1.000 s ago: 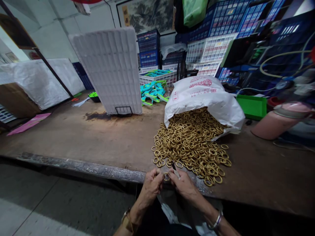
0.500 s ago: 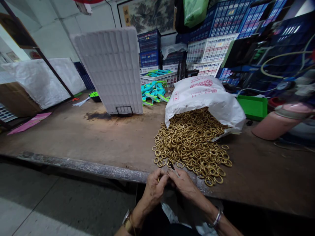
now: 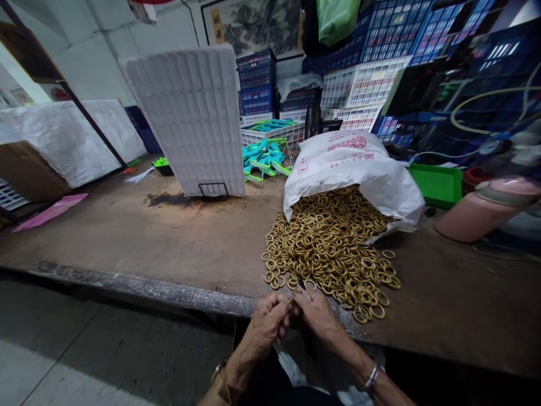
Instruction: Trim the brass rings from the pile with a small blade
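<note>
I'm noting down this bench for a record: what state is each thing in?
Left hand, closed, pinching what looks like a ring.
Right hand, closed on a slim tool.
Sack, open, lying down.
Loose rings, heaped, spilling from the sack.
White panel, standing on end.
Crates, stacked.
Pink bottle, unclear whether capped.

One left hand [image 3: 266,318], one right hand [image 3: 318,316], one slender tool [image 3: 305,294], one white sack [image 3: 349,160], one pink bottle [image 3: 473,217], one green tray [image 3: 437,184], one ribbed panel [image 3: 190,124] and one framed landscape painting [image 3: 262,28] are shown, together with gold-coloured rings [image 3: 332,245] too numerous and too densely heaped to be counted exactly.
</note>
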A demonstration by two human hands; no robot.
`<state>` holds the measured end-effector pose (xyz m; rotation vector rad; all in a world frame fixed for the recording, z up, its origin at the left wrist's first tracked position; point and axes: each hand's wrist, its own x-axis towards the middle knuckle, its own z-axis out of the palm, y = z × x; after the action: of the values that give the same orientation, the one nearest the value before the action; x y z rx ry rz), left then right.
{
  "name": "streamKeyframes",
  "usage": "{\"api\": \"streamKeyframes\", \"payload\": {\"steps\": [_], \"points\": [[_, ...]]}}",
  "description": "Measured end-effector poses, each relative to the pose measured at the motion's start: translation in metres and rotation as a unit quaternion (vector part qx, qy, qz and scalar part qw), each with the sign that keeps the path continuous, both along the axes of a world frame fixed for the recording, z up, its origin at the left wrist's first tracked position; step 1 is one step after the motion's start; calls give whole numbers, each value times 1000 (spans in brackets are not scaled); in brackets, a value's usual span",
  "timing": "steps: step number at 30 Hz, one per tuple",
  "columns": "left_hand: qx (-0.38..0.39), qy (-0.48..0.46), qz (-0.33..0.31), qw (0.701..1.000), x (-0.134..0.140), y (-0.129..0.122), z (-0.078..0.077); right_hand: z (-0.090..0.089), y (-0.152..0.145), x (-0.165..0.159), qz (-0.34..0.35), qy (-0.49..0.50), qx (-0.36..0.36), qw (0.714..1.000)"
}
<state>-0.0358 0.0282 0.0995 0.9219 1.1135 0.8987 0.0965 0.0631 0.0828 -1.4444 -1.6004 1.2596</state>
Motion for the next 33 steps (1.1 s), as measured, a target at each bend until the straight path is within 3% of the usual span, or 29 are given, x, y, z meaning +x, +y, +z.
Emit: {"api": "streamKeyframes", "payload": {"steps": [4, 8, 13, 17, 20, 25, 29, 33], "points": [[12, 8, 20, 1000, -1, 1, -2, 7, -4, 4, 61, -149, 98, 982], [32, 21, 29, 999, -1, 1, 2, 13, -9, 3, 139, -251, 112, 952], [55, 32, 37, 997, 0, 1, 0, 14, -11, 1, 163, -302, 124, 931], [65, 52, 38, 996, 0, -1, -2, 12, -11, 1, 132, -364, 136, 912], [53, 61, 26, 996, -1, -4, 5, 9, -8, 6, 101, -408, 134, 898], [19, -6, -14, 1000, -1, -12, 14, -1, 0, 20, 55, -394, 185, 899], [-23, -47, -29, 998, -2, -17, 6, -1, 3, 25, 22, -374, 219, 901], [-55, -22, -79, 995, -1, -24, -4, 3, 4, 29, 0, -396, 213, 893]]}}
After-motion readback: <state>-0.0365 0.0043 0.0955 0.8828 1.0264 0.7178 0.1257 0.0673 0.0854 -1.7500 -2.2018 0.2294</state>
